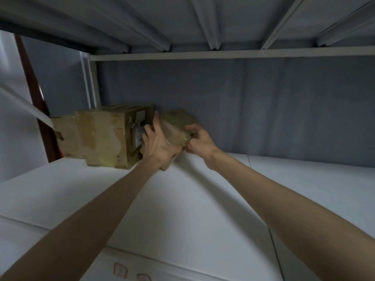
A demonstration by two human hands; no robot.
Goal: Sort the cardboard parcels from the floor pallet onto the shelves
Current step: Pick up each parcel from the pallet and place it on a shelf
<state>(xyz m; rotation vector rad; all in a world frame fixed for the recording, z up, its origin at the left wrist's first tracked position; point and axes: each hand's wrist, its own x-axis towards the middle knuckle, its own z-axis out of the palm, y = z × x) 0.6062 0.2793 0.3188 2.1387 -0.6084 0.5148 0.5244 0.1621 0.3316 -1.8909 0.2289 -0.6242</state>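
Two bare forearms reach up and forward onto a white shelf point(203, 199) beneath the ribbed underside of the shelf above point(203, 23). Both hands grasp a small cardboard parcel point(176, 124) wrapped in clear tape, which sits near the shelf's back edge against the grey back wall point(263, 102). The left hand point(157, 142) curls around the parcel's left side, fingers pointing up. The right hand point(199, 138) pinches its right near corner. Just left, touching the left hand, a larger worn cardboard parcel point(101, 136) with a label rests at the shelf's back left corner.
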